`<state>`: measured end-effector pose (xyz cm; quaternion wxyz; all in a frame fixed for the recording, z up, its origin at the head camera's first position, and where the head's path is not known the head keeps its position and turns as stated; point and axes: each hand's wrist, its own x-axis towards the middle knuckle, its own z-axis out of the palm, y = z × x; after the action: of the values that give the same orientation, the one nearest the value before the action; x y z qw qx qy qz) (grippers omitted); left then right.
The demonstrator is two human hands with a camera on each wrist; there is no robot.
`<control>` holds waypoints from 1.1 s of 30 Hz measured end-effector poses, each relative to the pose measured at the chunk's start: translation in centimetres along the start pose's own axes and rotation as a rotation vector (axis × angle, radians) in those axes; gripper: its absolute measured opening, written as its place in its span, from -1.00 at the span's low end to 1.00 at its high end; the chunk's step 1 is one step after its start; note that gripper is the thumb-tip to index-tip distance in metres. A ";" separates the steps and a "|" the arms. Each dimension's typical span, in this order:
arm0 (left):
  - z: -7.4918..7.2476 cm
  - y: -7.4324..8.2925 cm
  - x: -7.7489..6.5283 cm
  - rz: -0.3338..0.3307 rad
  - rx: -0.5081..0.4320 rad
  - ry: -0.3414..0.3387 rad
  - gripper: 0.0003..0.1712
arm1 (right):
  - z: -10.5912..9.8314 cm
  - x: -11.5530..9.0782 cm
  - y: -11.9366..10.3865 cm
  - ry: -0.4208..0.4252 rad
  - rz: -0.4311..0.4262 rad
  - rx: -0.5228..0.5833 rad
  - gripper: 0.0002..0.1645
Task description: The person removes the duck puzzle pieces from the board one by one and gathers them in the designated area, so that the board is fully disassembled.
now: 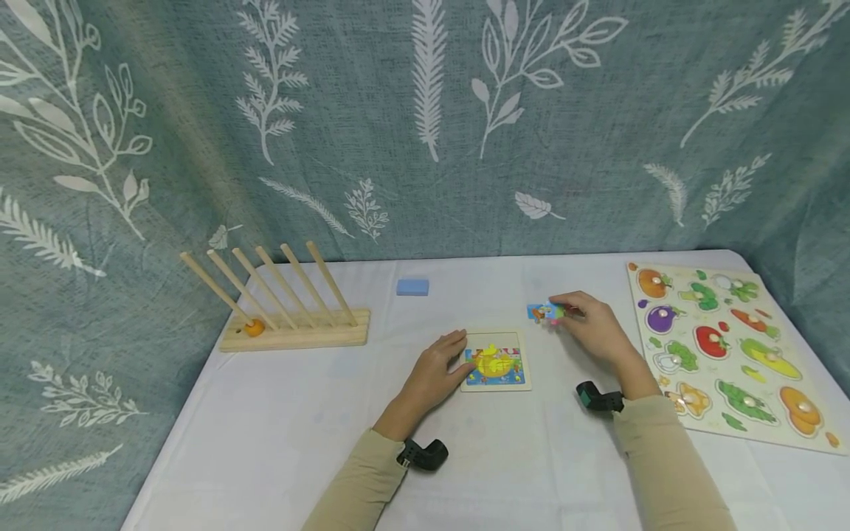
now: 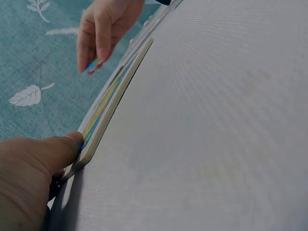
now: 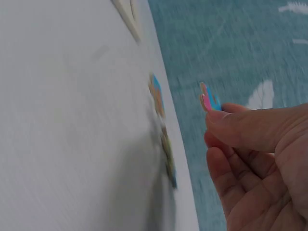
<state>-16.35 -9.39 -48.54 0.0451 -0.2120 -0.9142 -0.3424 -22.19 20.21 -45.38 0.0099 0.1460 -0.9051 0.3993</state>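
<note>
A small wooden jigsaw puzzle board lies flat on the table, with a yellow picture on blue and a bare strip along its far side. My left hand holds the board's left edge, the thumb over its near corner. To the right, my right hand pinches a pink and blue puzzle piece between thumb and fingers, above the table. Loose puzzle pieces lie on the cloth below that hand. Part of the held piece is hidden by the fingers.
A wooden stand with several slanted pegs and an orange bead is at the left. A blue block lies at the back. The large vegetable knob puzzle covers the right side. A patterned curtain hangs behind.
</note>
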 end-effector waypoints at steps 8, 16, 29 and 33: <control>0.1 -0.1 0.0 0.010 0.004 0.007 -0.38 | -3.7 -0.3 1.6 -0.018 0.144 -0.039 -0.57; 0.1 -0.2 -0.1 0.009 -0.003 0.004 -0.38 | -5.0 0.1 3.1 -0.074 0.171 -0.082 -0.57; 0.2 -0.2 -0.1 0.015 -0.004 0.005 -0.38 | -4.5 0.6 3.6 -0.147 0.129 -0.178 -0.59; 0.2 -0.3 -0.1 0.013 0.002 0.004 -0.38 | -4.5 0.7 3.5 -0.150 0.116 -0.200 -0.59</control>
<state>-16.38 -9.50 -48.86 0.0494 -0.2171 -0.9132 -0.3414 -24.30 25.52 -44.79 -0.0662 0.1211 -0.9455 0.2948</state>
